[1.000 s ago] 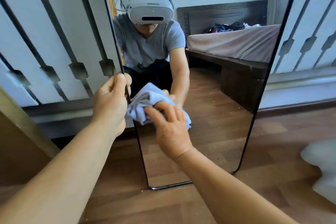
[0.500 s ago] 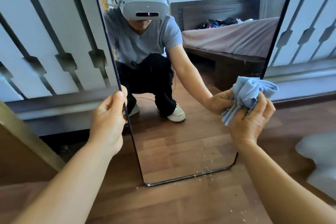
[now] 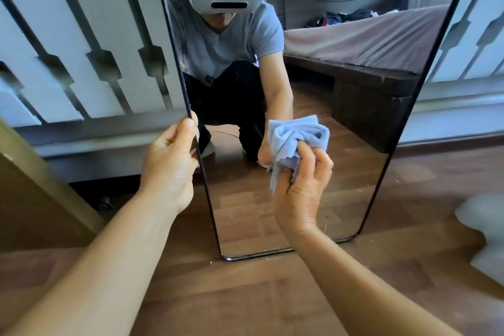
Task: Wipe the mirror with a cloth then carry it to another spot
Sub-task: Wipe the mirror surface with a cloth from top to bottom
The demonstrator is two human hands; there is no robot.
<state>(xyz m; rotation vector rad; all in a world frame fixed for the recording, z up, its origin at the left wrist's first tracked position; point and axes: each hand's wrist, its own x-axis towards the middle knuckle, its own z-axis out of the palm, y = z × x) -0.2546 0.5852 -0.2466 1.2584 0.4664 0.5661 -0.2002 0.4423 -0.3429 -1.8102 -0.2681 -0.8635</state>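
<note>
A tall black-framed mirror stands on the wooden floor and leans back against a white panelled wall. My left hand grips its left edge at mid height, thumb on the front. A bunched light-blue cloth is pressed against the glass near the middle, and my right hand is closed on it. The glass reflects a crouching person wearing a white headset.
The white wall with dark slats runs behind the mirror on both sides. A tan board slants at the left. A pale blurred shape lies on the floor at right. Wooden floor stretches in front.
My right hand swept the cloth from the mirror's left side to its right edge, then back to the middle. The left hand kept its hold on the left edge.
</note>
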